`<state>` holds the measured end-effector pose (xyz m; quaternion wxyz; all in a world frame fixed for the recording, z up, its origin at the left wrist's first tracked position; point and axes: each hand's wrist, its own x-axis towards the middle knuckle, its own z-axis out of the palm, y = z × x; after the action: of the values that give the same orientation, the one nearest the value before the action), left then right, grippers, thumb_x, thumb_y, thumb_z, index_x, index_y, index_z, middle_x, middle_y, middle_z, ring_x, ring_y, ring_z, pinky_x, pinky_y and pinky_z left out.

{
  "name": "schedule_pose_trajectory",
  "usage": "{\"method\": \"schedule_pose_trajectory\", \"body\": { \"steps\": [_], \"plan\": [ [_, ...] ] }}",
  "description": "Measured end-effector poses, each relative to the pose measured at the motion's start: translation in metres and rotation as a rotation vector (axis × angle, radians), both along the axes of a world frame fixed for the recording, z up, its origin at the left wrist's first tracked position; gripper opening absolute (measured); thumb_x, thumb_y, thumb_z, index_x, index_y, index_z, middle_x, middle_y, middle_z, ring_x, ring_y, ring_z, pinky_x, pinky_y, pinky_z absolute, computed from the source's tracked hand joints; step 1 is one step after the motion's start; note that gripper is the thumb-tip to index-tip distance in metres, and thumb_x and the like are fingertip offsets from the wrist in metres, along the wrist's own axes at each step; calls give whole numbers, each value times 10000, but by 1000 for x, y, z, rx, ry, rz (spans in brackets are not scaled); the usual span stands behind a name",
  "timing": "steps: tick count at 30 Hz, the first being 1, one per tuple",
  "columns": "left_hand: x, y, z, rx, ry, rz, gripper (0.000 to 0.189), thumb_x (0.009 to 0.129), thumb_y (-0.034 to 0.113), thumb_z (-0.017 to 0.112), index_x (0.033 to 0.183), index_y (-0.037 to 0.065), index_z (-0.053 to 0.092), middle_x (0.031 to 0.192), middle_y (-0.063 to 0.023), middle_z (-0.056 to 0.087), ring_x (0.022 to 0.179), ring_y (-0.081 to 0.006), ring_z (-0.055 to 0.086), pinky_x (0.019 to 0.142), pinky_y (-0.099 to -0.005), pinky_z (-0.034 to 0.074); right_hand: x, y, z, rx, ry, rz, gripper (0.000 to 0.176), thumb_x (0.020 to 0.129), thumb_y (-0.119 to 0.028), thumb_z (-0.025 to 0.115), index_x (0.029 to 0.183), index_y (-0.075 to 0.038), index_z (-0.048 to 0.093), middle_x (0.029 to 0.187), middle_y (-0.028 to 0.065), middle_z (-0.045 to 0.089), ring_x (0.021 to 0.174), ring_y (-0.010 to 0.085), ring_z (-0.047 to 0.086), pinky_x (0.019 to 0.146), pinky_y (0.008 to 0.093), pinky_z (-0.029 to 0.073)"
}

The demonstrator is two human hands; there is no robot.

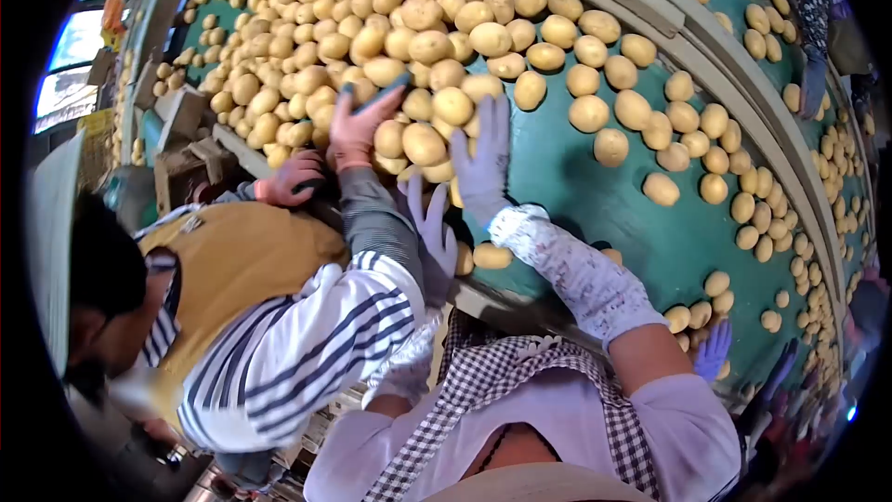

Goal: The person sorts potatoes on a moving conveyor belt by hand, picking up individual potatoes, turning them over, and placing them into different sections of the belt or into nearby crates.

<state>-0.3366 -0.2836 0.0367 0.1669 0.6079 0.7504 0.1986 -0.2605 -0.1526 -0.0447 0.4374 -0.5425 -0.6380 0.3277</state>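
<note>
A green conveyor belt (595,195) carries a dense pile of yellow potatoes (409,28). My right hand (485,160), in a pale glove and a floral white sleeve cover, lies flat with fingers spread against the near edge of the pile, touching a large potato (424,143). My left hand (431,231), also gloved, is lower at the belt's near rim with fingers apart and nothing in it. A single potato (491,256) lies just right of it.
A co-worker in striped sleeves and a tan vest (251,260) stands close on my left, with pink-gloved hands (358,123) in the pile. Another person's blue-gloved hand (714,350) reaches in at the lower right. A second belt with potatoes (836,158) runs beyond a grey divider (734,84).
</note>
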Motion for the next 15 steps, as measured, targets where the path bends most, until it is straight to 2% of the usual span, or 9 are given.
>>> {"method": "schedule_pose_trajectory", "body": {
  "steps": [4, 6, 7, 8, 9, 10, 12, 14, 15],
  "plan": [
    [1, -25, -15, -8, 76, -48, 546, 977, 252, 600, 1472, 27, 554, 1596, -276, 415, 1466, -504, 376, 1207, -638, 254, -99, 57, 3, -51, 10, -70, 795, 1025, -209, 599, 1529, 245, 184, 1616, 500, 17, 1548, 607, 84, 1304, 514, 132],
    [2, -29, -34, -31, 102, -70, 566, 964, 313, 602, 1452, 27, 569, 1542, -271, 487, 1430, -507, 423, 1176, -652, 266, -144, 86, 4, -38, -731, 82, 764, 1065, -366, 517, 1561, 170, 294, 1631, 459, 114, 1534, 590, 180, 1314, 545, 101],
    [7, -24, -39, 17, 132, -80, 551, 972, 336, 599, 1436, 38, 587, 1511, -255, 525, 1398, -493, 463, 1163, -637, 288, -157, 103, 5, 122, -590, -14, 782, 1014, -267, 594, 1511, 226, 247, 1621, 470, 114, 1546, 576, 163, 1302, 500, 178],
    [14, -18, -41, 66, 162, -90, 538, 980, 358, 595, 1420, 49, 605, 1480, -238, 563, 1366, -478, 503, 1150, -623, 310, -168, 127, 0, 5, 3, 8, 769, 1002, -265, 603, 1520, 194, 267, 1623, 442, 170, 1509, 580, 257, 1276, 488, 253],
    [17, -13, -40, 49, 153, -82, 522, 969, 337, 609, 1406, 52, 616, 1481, -220, 567, 1366, -462, 506, 1152, -612, 314, -181, 143, -11, 15, -16, 64, 787, 993, -251, 609, 1571, 129, 233, 1645, 422, 142, 1495, 583, 292, 1260, 484, 287],
    [18, -17, -43, 84, 130, -48, 513, 967, 317, 610, 1402, 45, 616, 1474, -210, 576, 1361, -456, 511, 1153, -599, 321, -191, 154, -29, 123, 82, 114, 640, 997, -253, 605, 1504, 87, 414, 1569, 365, 373, 1435, 591, 353, 1241, 496, 307],
    [20, -13, -39, 96, 189, -73, 506, 964, 298, 616, 1397, 34, 614, 1461, -208, 583, 1357, -441, 516, 1152, -587, 328, -155, 178, -10, 708, -911, 625, 428, 1021, -242, 568, 1356, 22, 599, 1354, 260, 613, 1310, 503, 511, 1175, 478, 395],
    [20, -15, -35, 140, 162, -47, 537, 938, 261, 641, 1413, 16, 591, 1421, -217, 599, 1356, -419, 526, 1147, -561, 353, -95, 161, 9, -102, 0, 818, 253, 1016, -183, 510, 1022, -6, 691, 1071, 189, 701, 1143, 407, 630, 992, 476, 498],
    [17, -15, -33, 152, 140, -74, 530, 938, 248, 644, 1412, 16, 593, 1388, -215, 621, 1311, -408, 558, 1127, -544, 378, -63, 146, 2, 76, 124, 824, 231, 1020, -209, 525, 981, -11, 637, 1081, 207, 675, 1010, 391, 666, 882, 514, 507]
  ]
}}
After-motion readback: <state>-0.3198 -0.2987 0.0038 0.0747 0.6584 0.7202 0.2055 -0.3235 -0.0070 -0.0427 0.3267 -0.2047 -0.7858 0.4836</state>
